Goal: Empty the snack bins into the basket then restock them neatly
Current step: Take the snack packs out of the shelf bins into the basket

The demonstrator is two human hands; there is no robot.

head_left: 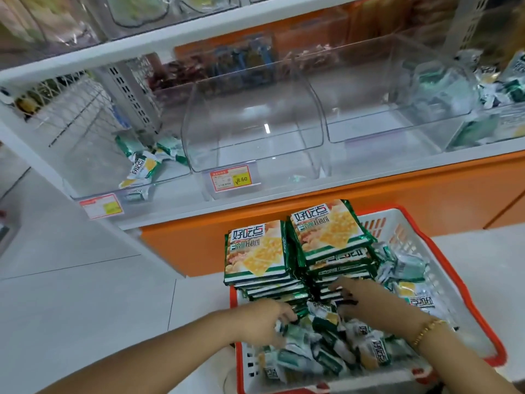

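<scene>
Your basket (409,231), white lattice plastic with an orange-red rim, sits on pale floor tiles (85,308) just below the orange shelf base, and the tiles stretch away to its left. At its far end two squared stacks of flat, glossy, green-edged cracker packs, the left stack (255,251) and the right stack (329,231), stand touching. Crinkled loose packets (326,348) heap through the near half. Your right hand (366,305), with a gold bracelet (426,331) at the wrist, lays straight, spread fingers against the right stack's near edge and pinches nothing. Your left hand (264,319) reaches among the loose packets at the left stack's foot; blur hides its fingertips, so its grip cannot be told. Above, the middle bin (255,132), smooth clear plastic with a rounded front, carries a price tag (230,178) on its lip. The left bin (93,166) holds a few packets.
</scene>
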